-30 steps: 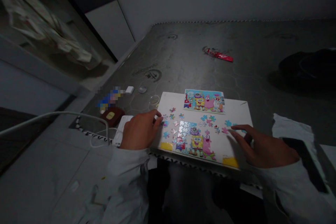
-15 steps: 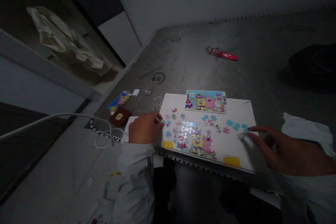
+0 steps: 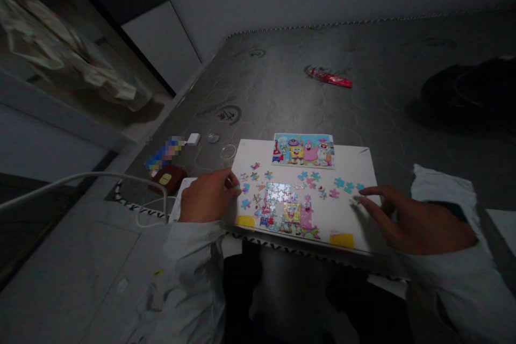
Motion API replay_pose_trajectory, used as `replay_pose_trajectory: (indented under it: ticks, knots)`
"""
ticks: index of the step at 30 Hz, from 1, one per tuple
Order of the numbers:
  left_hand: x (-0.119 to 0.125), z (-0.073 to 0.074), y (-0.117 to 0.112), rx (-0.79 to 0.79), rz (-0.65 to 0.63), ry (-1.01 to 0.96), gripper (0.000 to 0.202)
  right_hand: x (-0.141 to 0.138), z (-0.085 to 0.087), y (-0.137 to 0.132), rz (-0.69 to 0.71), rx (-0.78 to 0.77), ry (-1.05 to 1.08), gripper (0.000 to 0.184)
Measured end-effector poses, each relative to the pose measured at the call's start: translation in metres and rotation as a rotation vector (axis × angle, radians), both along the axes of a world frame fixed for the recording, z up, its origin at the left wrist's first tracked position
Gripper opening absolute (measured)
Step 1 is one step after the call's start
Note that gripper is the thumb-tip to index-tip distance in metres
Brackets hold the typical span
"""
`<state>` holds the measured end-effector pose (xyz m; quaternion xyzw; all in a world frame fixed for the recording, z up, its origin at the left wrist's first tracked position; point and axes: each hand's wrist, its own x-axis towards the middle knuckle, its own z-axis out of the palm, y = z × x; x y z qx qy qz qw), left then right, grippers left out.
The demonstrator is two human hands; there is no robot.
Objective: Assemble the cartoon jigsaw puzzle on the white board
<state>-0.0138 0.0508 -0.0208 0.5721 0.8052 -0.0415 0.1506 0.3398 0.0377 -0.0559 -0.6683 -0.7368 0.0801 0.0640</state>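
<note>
Many cardboard jigsaw pieces [image 3: 339,183], white board [image 3: 355,158], left hand [image 3: 207,196], right hand [image 3: 415,220]

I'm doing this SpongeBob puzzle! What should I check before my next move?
Picture card lying at the top of the white board: ok.
Joined puzzle section holding together on the board: ok.
Loose pieces lying on the board: ok.
Left hand holding a piece: cannot tell, the fingers hide it.
Right hand off the joined section: ok.
Puzzle finished: not ok, loose pieces remain.
</note>
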Motion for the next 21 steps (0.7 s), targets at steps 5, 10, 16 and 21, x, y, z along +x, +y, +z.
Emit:
replay_pose_trajectory:
  ticks: [5,10,16,21]
  knots:
    - [-0.001,0.001,-0.001,0.001,0.015,-0.003,0.013,-0.012,0.002,-0.004,-0.014,0.000,-0.011,0.044]
    - [0.001,0.003,-0.003,0.125,-0.003,-0.076,0.012,-0.028,-0.006,0.000,0.058,0.040,0.014,0.038]
    - [0.021,0.000,0.002,0.278,-0.101,-0.208,0.011,-0.069,-0.034,0.002,0.464,0.437,0.091,0.033]
    - [0.051,-0.011,0.008,0.288,-0.249,-0.410,0.016,-0.087,-0.051,0.004,0.489,0.451,0.043,0.038]
